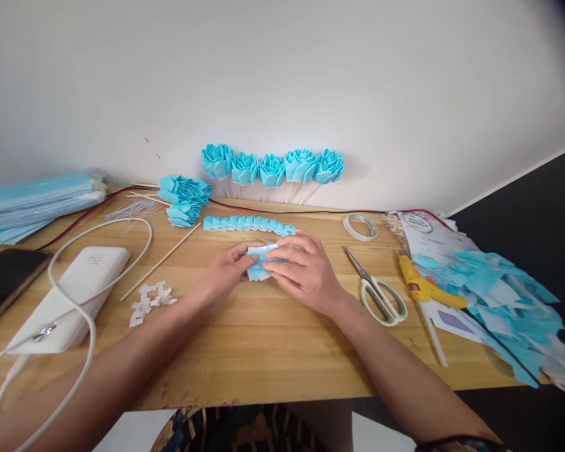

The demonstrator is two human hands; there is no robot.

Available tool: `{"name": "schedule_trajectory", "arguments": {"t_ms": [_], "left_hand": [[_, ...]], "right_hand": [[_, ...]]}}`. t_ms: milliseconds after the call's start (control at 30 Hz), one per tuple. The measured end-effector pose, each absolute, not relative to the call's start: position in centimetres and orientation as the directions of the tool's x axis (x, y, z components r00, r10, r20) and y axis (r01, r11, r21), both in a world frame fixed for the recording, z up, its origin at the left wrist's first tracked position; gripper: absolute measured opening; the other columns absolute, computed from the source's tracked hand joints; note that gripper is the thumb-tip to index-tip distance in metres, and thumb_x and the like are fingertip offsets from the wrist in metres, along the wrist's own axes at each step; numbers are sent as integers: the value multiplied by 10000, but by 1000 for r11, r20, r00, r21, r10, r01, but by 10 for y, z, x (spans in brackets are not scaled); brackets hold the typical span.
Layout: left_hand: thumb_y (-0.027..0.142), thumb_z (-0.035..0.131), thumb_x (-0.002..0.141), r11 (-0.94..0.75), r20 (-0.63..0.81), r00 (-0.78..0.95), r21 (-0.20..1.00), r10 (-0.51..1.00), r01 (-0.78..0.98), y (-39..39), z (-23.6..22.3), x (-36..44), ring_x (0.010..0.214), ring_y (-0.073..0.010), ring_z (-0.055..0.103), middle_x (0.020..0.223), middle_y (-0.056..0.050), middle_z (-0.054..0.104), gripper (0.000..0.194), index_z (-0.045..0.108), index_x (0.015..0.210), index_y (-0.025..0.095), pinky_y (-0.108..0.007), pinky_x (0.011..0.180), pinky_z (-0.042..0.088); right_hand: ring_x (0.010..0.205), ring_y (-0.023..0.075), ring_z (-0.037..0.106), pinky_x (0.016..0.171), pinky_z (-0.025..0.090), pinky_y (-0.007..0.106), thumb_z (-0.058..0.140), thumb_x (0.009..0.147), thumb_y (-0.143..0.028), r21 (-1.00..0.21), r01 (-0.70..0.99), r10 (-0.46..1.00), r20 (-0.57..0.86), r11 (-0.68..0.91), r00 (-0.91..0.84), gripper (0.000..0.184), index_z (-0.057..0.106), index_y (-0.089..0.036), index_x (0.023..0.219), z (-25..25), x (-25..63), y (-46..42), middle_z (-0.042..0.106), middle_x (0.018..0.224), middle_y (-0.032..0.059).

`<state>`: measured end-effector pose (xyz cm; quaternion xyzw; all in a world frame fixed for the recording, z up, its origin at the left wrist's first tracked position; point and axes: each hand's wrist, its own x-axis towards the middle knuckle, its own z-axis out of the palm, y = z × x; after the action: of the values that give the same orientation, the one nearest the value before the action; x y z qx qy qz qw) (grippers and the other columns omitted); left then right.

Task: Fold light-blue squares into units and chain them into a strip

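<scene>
Two hands on one little piece of blue paper, that's what I've got on the head cam. My left hand (226, 270) and right hand (304, 270) meet mid-desk, both closed on the folded paper (258, 263). Left thumb and fingers pinch its left end, and the right hand lies over the other end with its fingers curled down on it, so both grips are shut on the same piece. The paper sits just above the desk (263, 351), right between the hands, low enough that I can't tell if it's touching the wood.

Just behind the hands there's a strip of folded blue petals (247, 223) laid out in a row. Further back five finished blue roses (272, 167) on sticks lean against the wall, and a bigger one (184, 198) lies on its side to their left, with a skewer (160, 262) running diagonally below it.

Left side: white scraps (148, 301) near my forearm, a white power bank (70, 295) with its cable (91, 339) looped around, a dark phone (4, 279) at the edge, and a stack of blue sheets (32, 204) in the back corner.

Right side: tape roll (360, 226), scissors (379, 289) close to my right wrist, then a yellow glue gun (424, 285) beside a heap of blue offcuts (499, 301)
</scene>
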<state>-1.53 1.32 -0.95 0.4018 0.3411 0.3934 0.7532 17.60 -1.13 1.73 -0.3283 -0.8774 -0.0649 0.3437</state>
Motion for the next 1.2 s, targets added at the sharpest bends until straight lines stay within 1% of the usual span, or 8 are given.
{"name": "schedule_trajectory", "arguments": {"t_ms": [200, 433, 567, 667, 767, 933, 1067, 1200], "left_hand": [[344, 691, 771, 354, -139, 502, 862, 854, -364, 10, -1, -14, 817, -169, 619, 980, -89, 683, 333, 667, 1013, 118, -319, 774, 508], [215, 764, 690, 222, -54, 528, 940, 848, -259, 13, -6, -14, 820, -147, 633, 890, -31, 700, 380, 643, 1041, 131, -287, 833, 495], [220, 735, 697, 214, -72, 514, 951, 855, -223, 13, -5, -15, 820, -152, 648, 965, -53, 704, 457, 615, 1124, 109, -292, 831, 508], [211, 728, 683, 227, -113, 470, 954, 875, -194, 13, -6, -15, 793, -153, 655, 1060, -71, 685, 560, 569, 1212, 115, -310, 798, 530], [213, 721, 676, 230, -137, 423, 957, 896, -177, 14, -7, -15, 813, -171, 665, 1081, -79, 681, 594, 555, 1239, 119, -329, 803, 535], [259, 708, 695, 206, -147, 412, 973, 899, -101, 15, -7, -15, 867, -210, 665, 1008, -82, 709, 625, 531, 1277, 117, -348, 819, 518], [294, 713, 698, 145, -93, 451, 986, 888, -82, 13, -5, -16, 953, -226, 640, 1063, -82, 700, 556, 588, 1215, 134, -337, 850, 489], [385, 626, 796, 204, -100, 516, 968, 851, -149, 7, 1, -17, 1038, -251, 603, 1139, -96, 667, 442, 624, 1172, 153, -364, 889, 477]], "right_hand": [[991, 181, 585, 1003, 370, 425, 621, 848, -214, -167, 649, 589, 626, 742, -511, 130, 690, -258, 950, 11, 177, -6, 729, 994, -8], [956, 199, 598, 936, 427, 422, 631, 839, -214, -277, 633, 629, 643, 723, -437, 133, 698, -251, 948, 5, 176, -3, 733, 976, 14], [936, 185, 625, 923, 443, 401, 584, 873, -216, -514, 539, 734, 577, 668, -359, 123, 691, -245, 926, 5, 176, -4, 725, 950, 18], [951, 182, 629, 894, 467, 364, 554, 890, -261, -752, 427, 862, 471, 502, -185, 124, 674, -231, 904, 12, 184, -7, 702, 978, 26], [921, 183, 626, 820, 484, 328, 549, 887, -306, -865, 309, 918, 387, 394, -87, 138, 660, -225, 895, 25, 191, -14, 683, 972, 24], [650, 122, 578, 640, 454, 255, 541, 885, -264, -816, 363, 856, 279, 451, -435, 153, 684, -210, 885, 37, 182, -26, 656, 751, 2], [682, 127, 610, 663, 430, 244, 557, 876, -215, -628, 610, 875, 317, 483, -367, 142, 697, -203, 900, 28, 170, -22, 699, 788, 15], [648, 124, 615, 635, 418, 234, 586, 856, -213, -611, 689, 919, 298, 391, -257, 97, 683, -208, 869, 22, 170, -18, 709, 756, -7]]}}
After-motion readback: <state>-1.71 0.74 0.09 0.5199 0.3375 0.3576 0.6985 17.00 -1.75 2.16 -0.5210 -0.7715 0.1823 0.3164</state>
